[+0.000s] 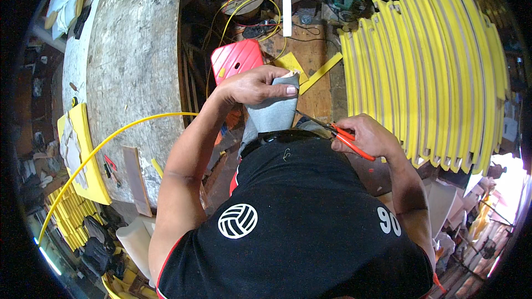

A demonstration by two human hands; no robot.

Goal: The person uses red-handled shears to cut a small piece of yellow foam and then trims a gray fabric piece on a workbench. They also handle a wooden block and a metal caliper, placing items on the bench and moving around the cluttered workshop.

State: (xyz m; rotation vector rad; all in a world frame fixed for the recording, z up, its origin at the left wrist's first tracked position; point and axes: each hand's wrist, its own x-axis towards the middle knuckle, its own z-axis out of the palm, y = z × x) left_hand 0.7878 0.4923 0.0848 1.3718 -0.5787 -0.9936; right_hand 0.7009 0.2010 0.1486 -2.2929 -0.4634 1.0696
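My left hand [256,84] is closed around the upper end of a grey fabric-covered piece [272,109], thumb and fingers pinching its folded edge. Pale, ragged material shows at the tip of that piece. The grey piece stands in front of my body, its lower part hidden by my black shirt. Just to the right, my right hand [367,135] grips pliers [350,145] with red handles. Their dark, slender jaws point left toward the right side of the grey piece; whether they touch it I cannot tell.
A pink plastic stool top [238,58] lies beyond my left hand. Yellow strips [321,73] rest on a wooden board [313,39]. Many yellow padded panels [421,77] are stacked at right. A worn grey table [136,39] extends left, crossed by a yellow hose [127,128].
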